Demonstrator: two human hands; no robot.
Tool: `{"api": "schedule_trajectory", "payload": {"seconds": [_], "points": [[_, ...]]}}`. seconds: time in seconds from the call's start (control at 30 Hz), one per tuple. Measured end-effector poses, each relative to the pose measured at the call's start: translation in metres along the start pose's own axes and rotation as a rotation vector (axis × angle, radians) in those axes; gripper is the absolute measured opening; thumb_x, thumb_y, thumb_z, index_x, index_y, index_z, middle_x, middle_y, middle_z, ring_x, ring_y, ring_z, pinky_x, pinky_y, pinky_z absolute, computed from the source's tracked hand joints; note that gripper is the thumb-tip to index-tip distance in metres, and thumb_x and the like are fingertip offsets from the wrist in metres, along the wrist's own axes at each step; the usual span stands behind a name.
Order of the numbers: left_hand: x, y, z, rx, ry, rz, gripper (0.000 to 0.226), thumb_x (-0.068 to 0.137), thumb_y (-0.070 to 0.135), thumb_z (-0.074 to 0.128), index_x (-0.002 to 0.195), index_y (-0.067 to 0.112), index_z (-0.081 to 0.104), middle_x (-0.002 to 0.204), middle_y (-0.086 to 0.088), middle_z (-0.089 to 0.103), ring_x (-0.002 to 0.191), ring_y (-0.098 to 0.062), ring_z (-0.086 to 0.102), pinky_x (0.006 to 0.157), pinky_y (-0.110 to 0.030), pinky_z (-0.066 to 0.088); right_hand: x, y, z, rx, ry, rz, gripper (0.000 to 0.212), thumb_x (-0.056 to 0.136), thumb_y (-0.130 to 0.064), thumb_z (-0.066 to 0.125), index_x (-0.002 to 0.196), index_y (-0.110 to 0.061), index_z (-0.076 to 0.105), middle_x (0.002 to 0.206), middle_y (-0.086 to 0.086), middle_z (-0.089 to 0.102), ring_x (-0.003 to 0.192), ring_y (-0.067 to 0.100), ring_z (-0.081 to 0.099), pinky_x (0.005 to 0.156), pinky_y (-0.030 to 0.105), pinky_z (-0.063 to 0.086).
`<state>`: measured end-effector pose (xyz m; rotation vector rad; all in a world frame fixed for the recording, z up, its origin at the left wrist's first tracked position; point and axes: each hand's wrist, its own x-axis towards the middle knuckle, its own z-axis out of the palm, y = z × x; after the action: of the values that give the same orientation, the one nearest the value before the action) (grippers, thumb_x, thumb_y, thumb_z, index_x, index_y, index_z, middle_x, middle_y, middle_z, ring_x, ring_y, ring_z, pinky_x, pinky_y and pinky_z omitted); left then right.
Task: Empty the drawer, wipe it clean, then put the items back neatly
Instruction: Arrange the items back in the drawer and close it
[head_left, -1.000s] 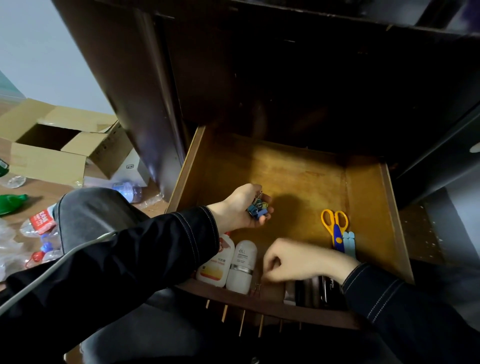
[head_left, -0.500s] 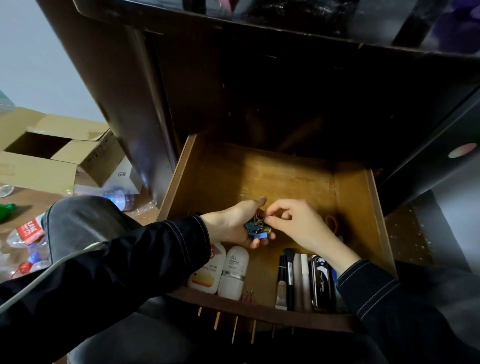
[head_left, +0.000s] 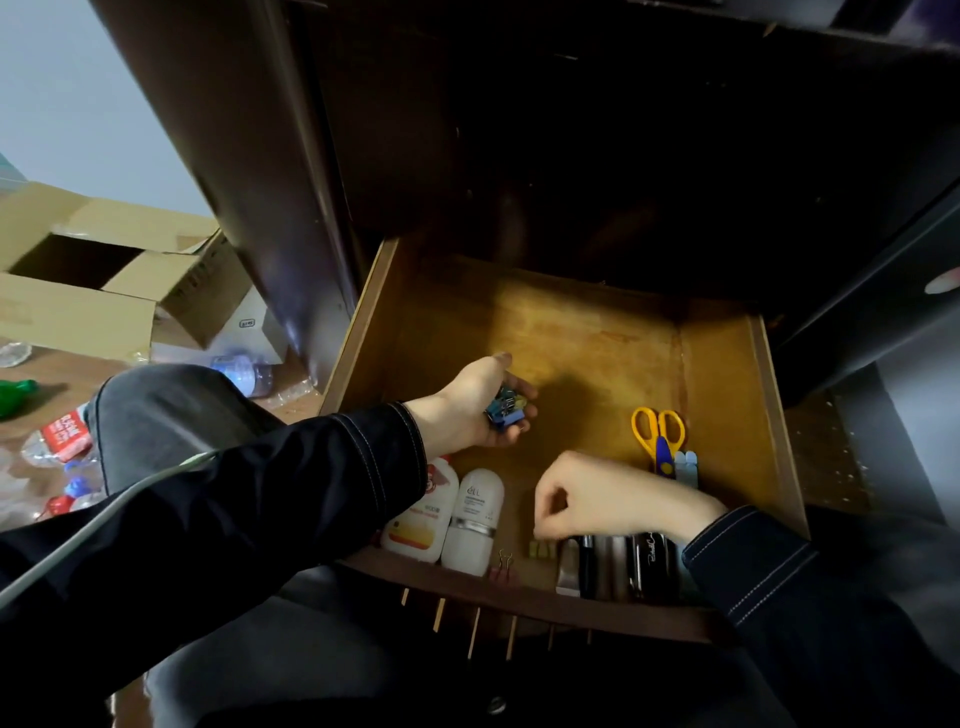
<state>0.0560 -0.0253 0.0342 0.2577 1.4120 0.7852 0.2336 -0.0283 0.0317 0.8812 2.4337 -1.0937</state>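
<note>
The wooden drawer (head_left: 363, 322) stands pulled open under a dark cabinet. The left hand (head_left: 470, 410) hovers over its middle, fingers cupped around a bunch of blue binder clips (head_left: 506, 409). The right hand (head_left: 597, 499) hangs near the front edge, fingers curled downward just above a yellow-green clip (head_left: 540, 549); whether they pinch anything cannot be told. A pink clip (head_left: 503, 570) lies beside a white bottle (head_left: 475, 519) and an orange-labelled bottle (head_left: 421, 514). Yellow-handled scissors (head_left: 657, 431) lie toward the right wall.
</note>
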Motion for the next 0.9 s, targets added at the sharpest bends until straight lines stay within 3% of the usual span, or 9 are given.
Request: {"api": "schedule_trajectory", "payload": {"seconds": [0.13, 0.2, 0.33, 0.47, 0.63, 0.7, 0.8, 0.9], "points": [[-0.001, -0.001, 0.002, 0.001, -0.026, -0.002, 0.052, 0.106, 0.046, 0.029, 0.091, 0.008, 0.061, 0.080, -0.013, 0.062, 0.059, -0.021, 0.054, 0.043, -0.019, 0.042, 0.000, -0.008, 0.007, -0.013, -0.118, -0.036, 0.012, 0.085, -0.013, 0.068, 0.086, -0.010, 0.079, 0.083, -0.006, 0.075, 0.067, -0.003, 0.059, 0.066, 0.014, 0.044], [-0.002, -0.001, 0.002, 0.006, -0.030, -0.003, 0.052, 0.106, 0.046, 0.028, 0.092, 0.007, 0.060, 0.081, -0.013, 0.061, 0.059, -0.021, 0.054, 0.043, -0.019, 0.042, 0.000, -0.010, 0.008, -0.030, -0.151, -0.031, 0.014, 0.086, -0.011, 0.066, 0.089, -0.009, 0.079, 0.084, -0.004, 0.074, 0.065, 0.000, 0.056, 0.064, 0.019, 0.044], [-0.004, -0.001, 0.002, 0.009, -0.031, 0.001, 0.051, 0.106, 0.046, 0.028, 0.094, 0.007, 0.060, 0.083, -0.013, 0.061, 0.060, -0.021, 0.054, 0.043, -0.018, 0.042, -0.002, -0.014, 0.008, -0.079, -0.197, -0.047, 0.014, 0.087, -0.007, 0.061, 0.087, -0.003, 0.075, 0.062, -0.005, 0.059, 0.046, 0.001, 0.048, 0.046, 0.012, 0.033], [-0.006, 0.000, 0.002, 0.012, -0.034, 0.004, 0.050, 0.106, 0.045, 0.029, 0.097, 0.007, 0.060, 0.084, -0.013, 0.060, 0.062, -0.020, 0.054, 0.046, -0.021, 0.042, -0.003, -0.017, 0.006, -0.039, -0.210, -0.059, 0.016, 0.089, -0.005, 0.060, 0.090, 0.004, 0.073, 0.066, 0.009, 0.058, 0.042, 0.001, 0.046, 0.039, 0.012, 0.035], [-0.008, 0.000, 0.002, 0.011, -0.036, 0.010, 0.049, 0.107, 0.044, 0.028, 0.098, 0.007, 0.059, 0.084, -0.013, 0.060, 0.062, -0.020, 0.053, 0.047, -0.022, 0.041, -0.002, -0.013, 0.006, 0.022, -0.199, -0.067, 0.014, 0.090, -0.009, 0.066, 0.096, -0.003, 0.076, 0.053, -0.017, 0.059, 0.047, -0.005, 0.054, 0.038, 0.009, 0.035], [-0.007, 0.000, 0.002, 0.008, -0.033, 0.009, 0.049, 0.107, 0.044, 0.028, 0.096, 0.007, 0.060, 0.084, -0.013, 0.060, 0.061, -0.020, 0.053, 0.046, -0.021, 0.042, 0.000, -0.011, 0.007, 0.043, -0.180, -0.072, 0.013, 0.089, -0.012, 0.068, 0.096, -0.006, 0.077, 0.058, -0.022, 0.062, 0.054, -0.007, 0.058, 0.043, 0.010, 0.038], [-0.006, 0.001, 0.002, -0.005, -0.018, 0.014, 0.049, 0.106, 0.043, 0.029, 0.095, 0.007, 0.061, 0.085, -0.013, 0.061, 0.062, -0.021, 0.054, 0.046, -0.021, 0.042, 0.006, -0.010, 0.013, 0.033, -0.108, -0.088, 0.010, 0.088, -0.020, 0.073, 0.088, -0.011, 0.077, 0.068, -0.015, 0.064, 0.062, -0.002, 0.057, 0.062, 0.021, 0.045], [-0.005, 0.001, 0.002, -0.012, -0.008, 0.013, 0.050, 0.106, 0.043, 0.029, 0.094, 0.007, 0.061, 0.085, -0.013, 0.061, 0.062, -0.021, 0.055, 0.045, -0.021, 0.043, 0.009, -0.012, 0.017, 0.029, -0.076, -0.090, 0.013, 0.088, -0.026, 0.074, 0.085, -0.014, 0.077, 0.068, -0.012, 0.064, 0.061, 0.000, 0.055, 0.062, 0.022, 0.043]]}}
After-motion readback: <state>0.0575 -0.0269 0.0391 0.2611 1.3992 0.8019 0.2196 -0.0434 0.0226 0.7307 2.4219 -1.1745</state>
